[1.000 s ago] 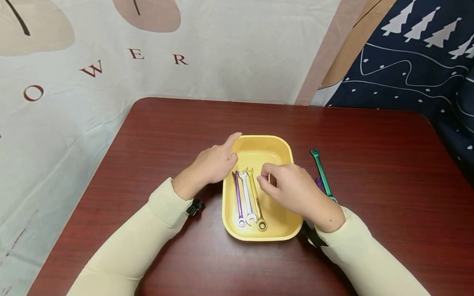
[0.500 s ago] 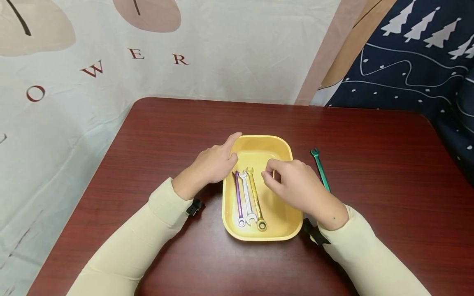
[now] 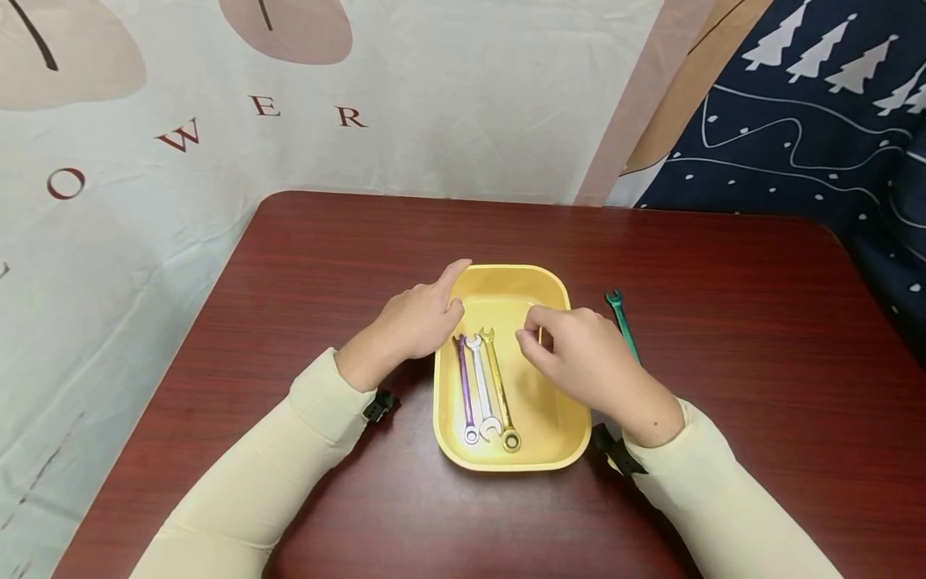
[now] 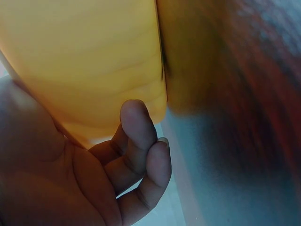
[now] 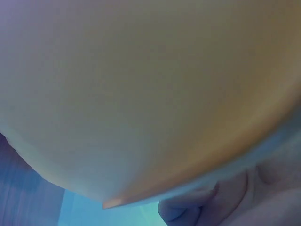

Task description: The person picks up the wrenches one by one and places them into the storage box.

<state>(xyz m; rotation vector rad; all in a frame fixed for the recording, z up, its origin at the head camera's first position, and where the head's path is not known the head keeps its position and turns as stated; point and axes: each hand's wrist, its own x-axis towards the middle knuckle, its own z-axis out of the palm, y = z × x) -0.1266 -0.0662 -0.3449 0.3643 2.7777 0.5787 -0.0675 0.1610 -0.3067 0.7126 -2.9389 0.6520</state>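
My left hand [image 3: 419, 318] holds the left side of a yellow plastic tray [image 3: 514, 461], thumb over the rim and index finger pointing along it. The left wrist view shows its other fingers [image 4: 138, 125] curled against the tray's outer wall. Inside the tray lie three combination wrenches side by side: a purple wrench [image 3: 466, 390], a silver wrench [image 3: 481, 390] and a gold wrench [image 3: 501, 394]. Over the tray's right half hovers my right hand [image 3: 589, 354], fingers loosely bent, nothing visible between thumb and index finger. The right wrist view mostly shows the tray's outside [image 5: 141, 94].
A green wrench [image 3: 620, 322] lies on the dark red table [image 3: 760, 362] right of the tray, partly hidden by the right arm. Black wrist cameras sit at both cuffs. Behind the table's far edge hangs a printed cloth [image 3: 470, 104].
My right hand has drifted slightly right and away from the wrenches, covering the purple wrench that showed beside the green one. The left hand, tray and wrenches in it stay put.
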